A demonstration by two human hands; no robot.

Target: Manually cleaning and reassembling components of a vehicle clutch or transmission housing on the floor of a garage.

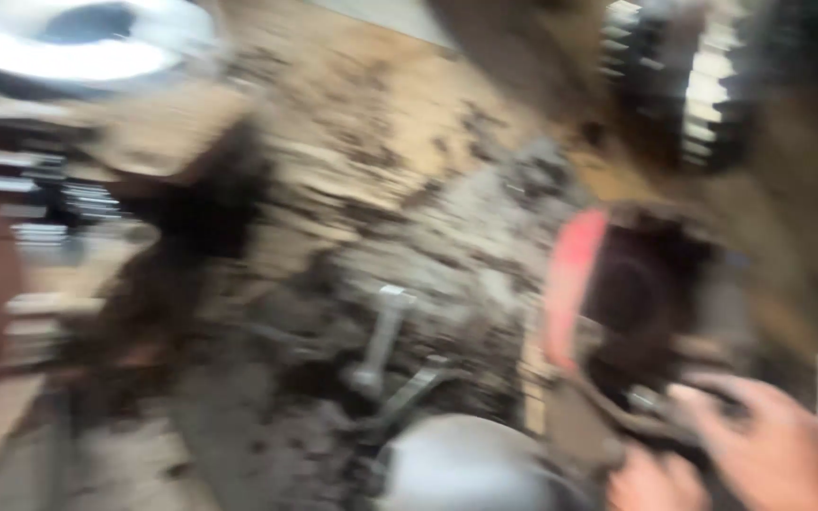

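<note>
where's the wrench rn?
Head view, lower centre: the wrench lies on the dirty floor, left of the red-rimmed part; the hand is lower right.

Whole frame smeared by motion blur. Right hand [769, 445] cut off by bottom edge, grip unreadable. Second hand [650, 483], possibly left, mostly out of frame. Dark round part with red rim [617, 293] blurred past identifying. Pale grey rounded object [466, 468] cropped at bottom. Grey metal wrenches [381, 345] indistinct.
</note>
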